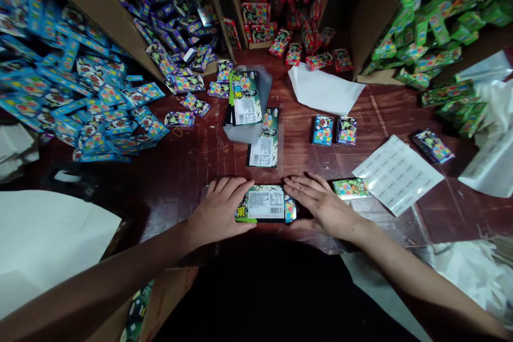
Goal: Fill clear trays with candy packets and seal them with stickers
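Near the front edge of the counter [180, 160], one labelled package [265, 204] lies flat between the two hands. The left hand [220, 208] covers its left end, and the right hand [318, 206] is placed at its right end, where part of a blue box [290, 210] is visible. Both hands are partly open, thumbs apart from the fingers; how firmly they grip the package, I cannot tell. Beyond it lie printed cards [245, 93]. Rightward, a green box [351, 188] is beside a sticker sheet [398, 175].
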`<state>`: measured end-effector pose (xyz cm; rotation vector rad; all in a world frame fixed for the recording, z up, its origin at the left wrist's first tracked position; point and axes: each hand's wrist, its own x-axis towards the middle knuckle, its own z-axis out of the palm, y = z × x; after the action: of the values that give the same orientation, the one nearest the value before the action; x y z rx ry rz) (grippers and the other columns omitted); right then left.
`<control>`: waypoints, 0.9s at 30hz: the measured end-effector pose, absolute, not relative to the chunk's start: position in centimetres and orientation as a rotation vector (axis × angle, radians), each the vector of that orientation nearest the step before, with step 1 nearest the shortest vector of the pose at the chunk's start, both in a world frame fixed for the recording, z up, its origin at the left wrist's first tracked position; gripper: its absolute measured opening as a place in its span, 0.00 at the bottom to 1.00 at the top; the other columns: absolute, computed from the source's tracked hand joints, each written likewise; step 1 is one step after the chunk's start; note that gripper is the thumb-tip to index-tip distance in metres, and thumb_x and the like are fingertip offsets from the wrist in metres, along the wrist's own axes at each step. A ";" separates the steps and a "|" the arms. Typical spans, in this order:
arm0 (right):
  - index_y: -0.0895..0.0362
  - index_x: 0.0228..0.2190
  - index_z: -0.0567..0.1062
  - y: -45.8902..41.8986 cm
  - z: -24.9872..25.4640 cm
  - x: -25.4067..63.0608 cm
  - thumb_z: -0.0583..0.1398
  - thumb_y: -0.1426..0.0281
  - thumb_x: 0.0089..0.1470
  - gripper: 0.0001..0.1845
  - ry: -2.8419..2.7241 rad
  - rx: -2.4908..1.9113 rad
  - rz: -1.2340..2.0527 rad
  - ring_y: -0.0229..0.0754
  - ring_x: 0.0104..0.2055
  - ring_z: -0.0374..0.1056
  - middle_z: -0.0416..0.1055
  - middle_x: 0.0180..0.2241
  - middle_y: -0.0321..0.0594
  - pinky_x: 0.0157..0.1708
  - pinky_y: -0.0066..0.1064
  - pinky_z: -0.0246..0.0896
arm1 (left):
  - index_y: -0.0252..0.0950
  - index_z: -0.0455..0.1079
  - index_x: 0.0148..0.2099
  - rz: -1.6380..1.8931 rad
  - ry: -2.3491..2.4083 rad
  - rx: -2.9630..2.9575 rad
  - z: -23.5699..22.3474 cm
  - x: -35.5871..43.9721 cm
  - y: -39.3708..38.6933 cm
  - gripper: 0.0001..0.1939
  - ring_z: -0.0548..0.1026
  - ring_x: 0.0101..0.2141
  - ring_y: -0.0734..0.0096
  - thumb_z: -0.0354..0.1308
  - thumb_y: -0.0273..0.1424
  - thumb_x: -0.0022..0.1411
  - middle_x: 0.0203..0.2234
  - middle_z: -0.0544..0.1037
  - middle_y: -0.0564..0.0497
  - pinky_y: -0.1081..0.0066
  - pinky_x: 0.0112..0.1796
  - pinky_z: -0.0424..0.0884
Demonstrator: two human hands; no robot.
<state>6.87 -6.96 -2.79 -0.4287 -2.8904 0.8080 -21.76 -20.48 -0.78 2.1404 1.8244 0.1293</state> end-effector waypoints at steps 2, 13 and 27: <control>0.55 0.70 0.48 -6.3 -2.2 7.9 0.64 0.43 0.53 0.57 -2.909 -0.480 0.765 0.59 0.72 0.47 0.52 0.70 0.53 0.69 0.63 0.35 | 0.35 0.59 0.67 0.129 1.827 2.131 -0.9 -21.8 -20.6 0.45 0.67 0.55 0.45 0.68 0.49 0.53 0.58 0.70 0.39 0.51 0.54 0.60; 0.50 0.64 0.65 -4.0 -2.4 10.0 0.67 0.47 0.51 0.44 -2.875 -0.575 0.775 0.58 0.64 0.61 0.71 0.59 0.45 0.69 0.66 0.20 | 0.36 0.58 0.68 0.147 1.867 2.104 -1.6 -19.6 -20.0 0.48 0.67 0.54 0.44 0.69 0.50 0.52 0.58 0.69 0.39 0.50 0.55 0.62; 0.56 0.66 0.61 -4.3 -3.3 7.9 0.61 0.45 0.56 0.45 -2.785 -0.488 0.786 0.59 0.64 0.63 0.69 0.60 0.53 0.69 0.65 0.19 | 0.43 0.59 0.70 -0.214 1.924 1.872 -0.1 -20.1 -17.0 0.53 0.68 0.58 0.43 0.73 0.45 0.44 0.61 0.71 0.41 0.49 0.59 0.62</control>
<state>7.86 -4.26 -3.27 -0.4880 -2.7849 0.7862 -20.05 -16.99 -0.08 1.8723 1.9235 -0.2141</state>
